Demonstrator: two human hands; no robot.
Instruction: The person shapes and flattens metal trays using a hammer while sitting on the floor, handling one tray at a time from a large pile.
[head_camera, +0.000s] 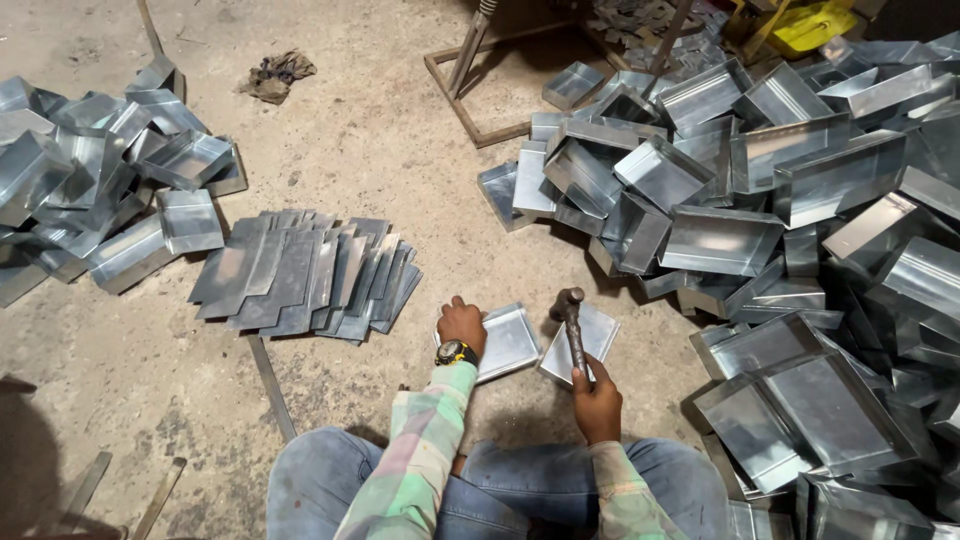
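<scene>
My left hand (462, 323), with a watch on the wrist, presses down on a shallow folded sheet-metal tray (508, 343) lying on the concrete floor. My right hand (597, 396) grips the handle of a hammer (571, 318), whose head hangs above a second small metal tray (588, 340) just to the right of the first. I sit on the floor with my knees in blue jeans at the bottom of the view.
A fanned stack of flat cut metal blanks (305, 272) lies to the left. Heaps of folded metal boxes fill the right side (780, 220) and far left (90, 180). A rag (277, 75) and a metal frame (470, 95) lie beyond.
</scene>
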